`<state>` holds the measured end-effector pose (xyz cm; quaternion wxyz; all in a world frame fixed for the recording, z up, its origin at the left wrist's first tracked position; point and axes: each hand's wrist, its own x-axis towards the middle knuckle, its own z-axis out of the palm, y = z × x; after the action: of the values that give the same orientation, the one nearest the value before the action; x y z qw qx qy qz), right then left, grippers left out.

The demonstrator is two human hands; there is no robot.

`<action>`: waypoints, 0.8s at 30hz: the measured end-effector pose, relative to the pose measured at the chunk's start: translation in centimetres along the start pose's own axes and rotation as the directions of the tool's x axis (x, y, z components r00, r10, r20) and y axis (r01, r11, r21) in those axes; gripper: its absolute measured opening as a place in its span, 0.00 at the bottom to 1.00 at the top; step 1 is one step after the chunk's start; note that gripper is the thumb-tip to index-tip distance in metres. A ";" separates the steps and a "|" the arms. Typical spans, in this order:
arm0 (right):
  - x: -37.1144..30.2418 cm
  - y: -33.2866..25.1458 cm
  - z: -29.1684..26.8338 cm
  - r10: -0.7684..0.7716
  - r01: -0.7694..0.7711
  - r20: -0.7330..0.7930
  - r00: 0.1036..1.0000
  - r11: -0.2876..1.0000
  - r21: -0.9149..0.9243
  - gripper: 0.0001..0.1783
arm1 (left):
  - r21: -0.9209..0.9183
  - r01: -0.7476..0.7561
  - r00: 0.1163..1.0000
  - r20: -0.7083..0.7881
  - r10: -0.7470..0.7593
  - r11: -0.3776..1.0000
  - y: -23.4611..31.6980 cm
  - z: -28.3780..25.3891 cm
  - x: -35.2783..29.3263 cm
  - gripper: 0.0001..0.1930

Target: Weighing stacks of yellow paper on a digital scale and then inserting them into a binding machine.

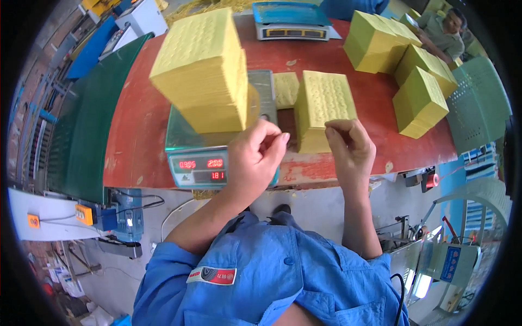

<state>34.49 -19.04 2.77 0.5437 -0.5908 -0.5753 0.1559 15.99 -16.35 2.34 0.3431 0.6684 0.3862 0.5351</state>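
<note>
My left hand (256,157) is closed, thumb against curled fingers, in front of the digital scale (176,127); whatever it may pinch is hidden. On that scale's plate stands a tall stack of yellow paper sheets (204,70), with rows of punched marks on top. A shorter stack of yellow punched paper (326,100) stands on the red table, right of the scale. My right hand (353,149) is closed in a pinch at its front right top edge. Whether a sheet is between those fingers does not show. A low yellow pile (286,89) lies between scale and shorter stack.
Several more yellow stacks (375,43) stand on the red table (136,130) at the right. A second scale with a blue tray (291,13) sits at the far edge. A person (443,35) is at the far right. A green surface (89,119) adjoins the table's left.
</note>
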 end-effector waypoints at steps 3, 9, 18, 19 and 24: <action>-2.2 -2.3 2.7 0.012 -0.055 0.133 0.991 0.943 0.329 0.05 | 0.050 -0.028 0.994 -0.103 0.033 0.998 1.1 -5.8 -1.9 0.05; -4.8 -5.5 8.4 0.029 -0.166 0.317 0.948 0.895 0.414 0.04 | 0.017 0.058 0.952 -0.303 -0.050 0.998 0.2 -15.2 -5.0 0.04; -5.5 -7.4 14.2 0.066 -0.248 0.362 0.930 0.840 0.483 0.03 | 0.052 0.120 0.941 -0.324 -0.097 0.991 -2.0 -21.0 -5.8 0.04; -5.2 -7.3 14.5 0.084 -0.250 0.350 0.933 0.852 0.460 0.03 | 0.054 0.155 0.944 -0.303 -0.131 0.987 -2.5 -21.3 -5.4 0.04; -4.1 -7.0 14.5 0.124 -0.199 0.177 0.976 0.834 0.515 0.05 | -0.130 0.237 0.955 -0.151 -0.256 0.963 -3.1 -22.7 -2.2 0.07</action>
<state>17.97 -17.57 1.47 0.6297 -0.4525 -0.4939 0.3935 -6.98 -15.82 3.03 0.4104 0.5480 0.4637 0.5624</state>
